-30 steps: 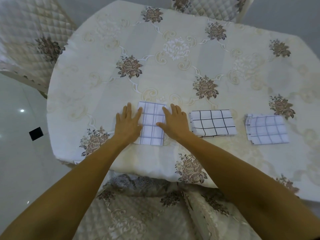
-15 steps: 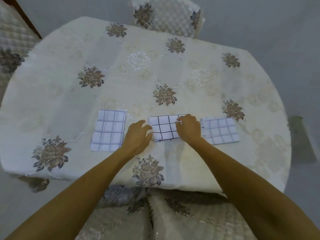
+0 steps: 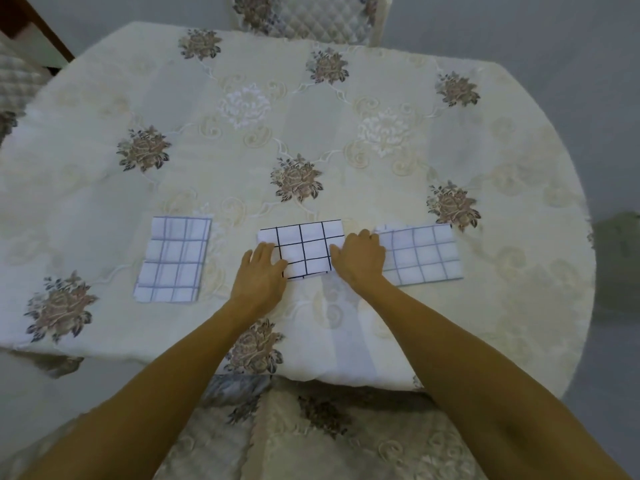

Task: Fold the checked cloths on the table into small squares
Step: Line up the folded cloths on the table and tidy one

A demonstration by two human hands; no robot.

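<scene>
Three folded checked cloths lie in a row near the table's front. The middle one, white with black lines (image 3: 304, 247), sits between my hands. My left hand (image 3: 261, 275) rests on its lower left corner, fingers spread over the edge. My right hand (image 3: 360, 258) covers its right edge, fingers curled on the fabric. A folded cloth with grey-blue lines (image 3: 173, 259) lies flat to the left, untouched. Another pale blue-lined cloth (image 3: 424, 254) lies to the right, its left edge beside my right hand.
The table (image 3: 346, 133) carries a cream tablecloth with brown flower motifs. A quilted chair back (image 3: 311, 15) stands at the far side, another chair (image 3: 17, 74) at the far left. A cushioned seat (image 3: 311, 427) is under my arms.
My hands left the grey-blue lined cloth, which stays folded at the left, and moved right onto the black-lined cloth. The camera turned right with them.
</scene>
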